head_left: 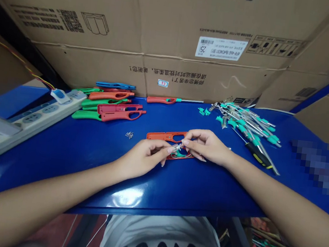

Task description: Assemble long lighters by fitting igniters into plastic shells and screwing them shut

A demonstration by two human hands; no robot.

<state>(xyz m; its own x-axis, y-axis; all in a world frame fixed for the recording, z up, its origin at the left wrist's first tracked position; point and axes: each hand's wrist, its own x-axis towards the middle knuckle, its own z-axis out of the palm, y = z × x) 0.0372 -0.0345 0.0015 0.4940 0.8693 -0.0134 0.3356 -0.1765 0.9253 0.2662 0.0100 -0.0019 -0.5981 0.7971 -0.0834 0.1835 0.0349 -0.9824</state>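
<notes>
My left hand (145, 157) pinches a small clear lighter tank (176, 148) with a white tip between thumb and fingers. At the tip, my right hand (202, 143) is closed, thumb and forefinger pressed together on the tank's end. Just below the fingers lies an orange-red lighter shell half (181, 157), with a teal piece and thin wires in it, partly hidden by both hands. Behind it rests another orange shell half (163, 135), its right end covered by my right hand.
Green, red, orange and blue lighter shells (118, 112) are piled at the back left, near a power strip (31, 120). Small screws (129, 135) lie left of my hands. An assembled lighter (161, 99) is at the back. Metal rods with teal parts (250, 125) and a screwdriver (257, 154) lie right.
</notes>
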